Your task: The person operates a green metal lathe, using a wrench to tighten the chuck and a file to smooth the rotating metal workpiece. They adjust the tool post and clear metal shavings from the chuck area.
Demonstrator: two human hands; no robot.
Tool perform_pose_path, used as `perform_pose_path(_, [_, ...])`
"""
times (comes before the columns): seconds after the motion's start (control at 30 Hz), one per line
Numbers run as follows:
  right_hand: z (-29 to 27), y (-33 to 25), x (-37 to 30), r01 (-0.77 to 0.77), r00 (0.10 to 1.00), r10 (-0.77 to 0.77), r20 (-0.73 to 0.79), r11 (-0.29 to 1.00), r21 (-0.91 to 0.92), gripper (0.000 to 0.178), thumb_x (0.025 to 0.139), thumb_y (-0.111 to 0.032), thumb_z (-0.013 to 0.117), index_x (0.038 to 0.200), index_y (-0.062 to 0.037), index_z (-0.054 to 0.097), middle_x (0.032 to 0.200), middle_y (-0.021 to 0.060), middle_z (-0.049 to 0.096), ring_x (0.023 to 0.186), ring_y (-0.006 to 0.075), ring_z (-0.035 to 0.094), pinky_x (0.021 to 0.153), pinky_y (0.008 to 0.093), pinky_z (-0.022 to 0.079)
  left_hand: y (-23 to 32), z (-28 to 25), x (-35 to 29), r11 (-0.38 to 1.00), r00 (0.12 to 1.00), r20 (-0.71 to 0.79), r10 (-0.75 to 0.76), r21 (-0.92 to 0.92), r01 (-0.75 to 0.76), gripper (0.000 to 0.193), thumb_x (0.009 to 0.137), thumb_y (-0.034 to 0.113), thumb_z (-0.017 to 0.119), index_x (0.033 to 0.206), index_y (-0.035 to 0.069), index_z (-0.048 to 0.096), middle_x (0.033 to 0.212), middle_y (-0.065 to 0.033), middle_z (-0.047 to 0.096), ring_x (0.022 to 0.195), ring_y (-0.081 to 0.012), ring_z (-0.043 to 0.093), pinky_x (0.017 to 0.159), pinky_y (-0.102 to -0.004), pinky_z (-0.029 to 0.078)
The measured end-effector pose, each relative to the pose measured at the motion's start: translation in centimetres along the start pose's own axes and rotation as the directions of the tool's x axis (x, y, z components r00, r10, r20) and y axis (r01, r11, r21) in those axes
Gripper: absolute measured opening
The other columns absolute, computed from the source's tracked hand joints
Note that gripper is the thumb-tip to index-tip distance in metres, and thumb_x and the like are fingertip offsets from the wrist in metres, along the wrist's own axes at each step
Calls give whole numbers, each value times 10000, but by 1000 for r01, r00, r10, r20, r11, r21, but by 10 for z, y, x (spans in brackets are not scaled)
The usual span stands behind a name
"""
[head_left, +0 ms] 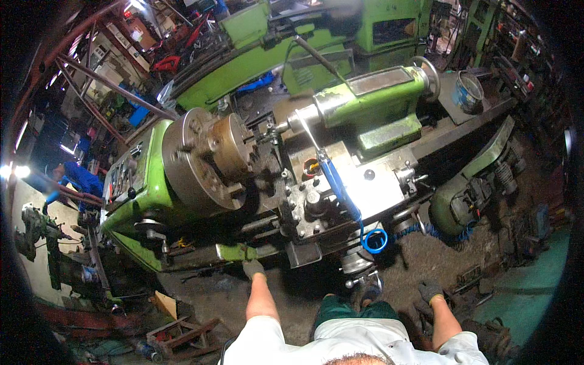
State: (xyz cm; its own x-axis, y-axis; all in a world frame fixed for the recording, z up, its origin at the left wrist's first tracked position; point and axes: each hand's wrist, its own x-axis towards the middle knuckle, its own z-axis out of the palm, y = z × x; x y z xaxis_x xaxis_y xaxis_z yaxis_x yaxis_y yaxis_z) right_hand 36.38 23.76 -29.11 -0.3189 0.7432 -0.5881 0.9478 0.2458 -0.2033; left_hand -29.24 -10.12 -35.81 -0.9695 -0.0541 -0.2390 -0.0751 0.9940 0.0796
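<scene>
A big green metal lathe [146,188] stretches across the view in front of me. My left hand [253,268], in a grey glove, reaches its front lower edge and closes on a short lever [246,253] beside a green bracket. Off to the right, my right hand [430,291], also gloved, hangs away from the machine with loose fingers and nothing visible in it. The large round chuck [193,159] carries a brown cylindrical workpiece [230,148]. Facing it is the tailstock [371,100]. A blue-handled tool [336,184] with a coiled ring lies over the carriage [371,191].
A bucket [467,92] stands on the lathe bed's right end. A motor unit [456,207] sits at the right, low down. More green machinery [243,67] stands behind. Wooden frame pieces [188,334] lie at lower left. A person in blue [82,179] is at far left.
</scene>
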Motion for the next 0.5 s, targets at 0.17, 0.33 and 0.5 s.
perform_pose_path(0.17, [-29,-18,-7,-51,999,50,13,989,140,469,901,-405,609,1204,-76,750,1318,217,685,1245,432,616,1074,490,478,11,6,-25,984,991,-88,-100,-153,86,410,1035,203,514,1378,-12,577,1387,-261,595,1143,-426,662,952,-486,559])
perform_pose_path(0.33, [-22,14,9,-57,998,57,-5,998,-6,440,897,-389,617,1162,-68,756,1250,235,704,1159,454,648,1016,515,502,-23,59,-41,975,986,-97,133,190,-112,591,1002,320,574,1482,-19,513,1595,-230,440,1437,-403,462,1189,-467,389])
perform_pose_path(0.5, [-88,6,9,-224,958,202,-205,970,-90,428,951,-346,631,1220,-24,715,1213,258,709,1135,458,664,996,512,511,-68,121,-49,867,922,209,325,324,-379,762,930,546,596,1466,6,546,1546,-271,480,1433,-428,463,1209,-526,343])
